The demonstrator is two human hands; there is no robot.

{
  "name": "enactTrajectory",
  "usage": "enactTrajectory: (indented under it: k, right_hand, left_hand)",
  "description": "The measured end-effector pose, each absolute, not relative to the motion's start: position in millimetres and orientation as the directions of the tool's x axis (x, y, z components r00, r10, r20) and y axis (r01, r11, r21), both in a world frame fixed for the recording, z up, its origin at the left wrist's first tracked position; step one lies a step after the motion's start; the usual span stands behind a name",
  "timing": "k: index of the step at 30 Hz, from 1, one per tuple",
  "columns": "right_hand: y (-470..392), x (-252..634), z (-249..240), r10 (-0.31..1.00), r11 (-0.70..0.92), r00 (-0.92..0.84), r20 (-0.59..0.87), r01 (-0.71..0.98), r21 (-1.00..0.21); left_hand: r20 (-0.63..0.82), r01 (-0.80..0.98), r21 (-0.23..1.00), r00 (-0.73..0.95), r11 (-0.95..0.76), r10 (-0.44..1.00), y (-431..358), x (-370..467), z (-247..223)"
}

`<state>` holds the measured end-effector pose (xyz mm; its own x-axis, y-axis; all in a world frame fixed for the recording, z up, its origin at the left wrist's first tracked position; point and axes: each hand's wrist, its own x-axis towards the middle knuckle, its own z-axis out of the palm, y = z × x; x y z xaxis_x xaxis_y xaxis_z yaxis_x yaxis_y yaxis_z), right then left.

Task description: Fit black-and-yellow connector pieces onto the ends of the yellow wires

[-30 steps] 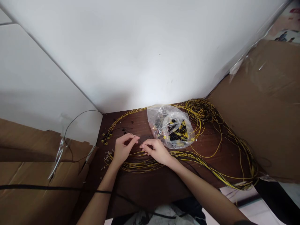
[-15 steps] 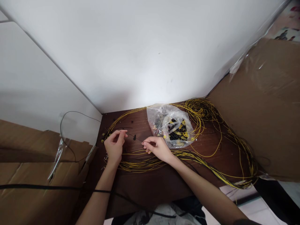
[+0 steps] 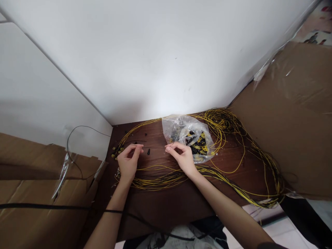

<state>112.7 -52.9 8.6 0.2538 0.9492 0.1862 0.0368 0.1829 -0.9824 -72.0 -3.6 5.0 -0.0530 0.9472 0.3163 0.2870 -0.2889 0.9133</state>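
A thin black wire is stretched nearly level between my two hands. My left hand pinches it between thumb and fingertips, above the left end of the wire bundle. With thumb and forefinger, my right hand pinches the other part, in front of the plastic bag. A small black connector piece shows just below the wire; whether it hangs from it or lies on the table I cannot tell. The clear plastic bag holds many small black and yellow pieces.
Yellow and black wires curve across the brown table, with a tangled coil at the back right. Cardboard stands on the left, more cardboard on the right. A black cable crosses the foreground. White panels rise behind.
My right hand has moved right and slightly up, so more wire spans between the hands. My left hand has barely shifted. The wire is now straighter and more level.
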Motion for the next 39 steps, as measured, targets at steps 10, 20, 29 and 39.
enactTrajectory:
  k: [10,20,29,39]
  right_hand:
    - [-49,115,9,0.952,0.132,0.305,-0.024,-0.479,-0.868]
    - [-46,149,25,0.965,0.235,0.261,0.037,-0.789,-0.568]
    - [-38,179,12,0.786,0.184,0.617,0.044,-0.166,-0.969]
    - [-42,188,1,0.894,-0.196,0.386,0.225,0.791,-0.579]
  left_hand:
    - [0.319,0.255,0.909,0.088,-0.331,0.944,-8,-66,11]
    - [0.178,0.049,0.983,0.018,-0.179,0.984,-5,-68,5]
    - [0.206,0.126,0.969,0.054,-0.211,0.977,-5,-68,3]
    - [0.216,0.150,0.963,0.065,-0.223,0.974,-4,-69,2]
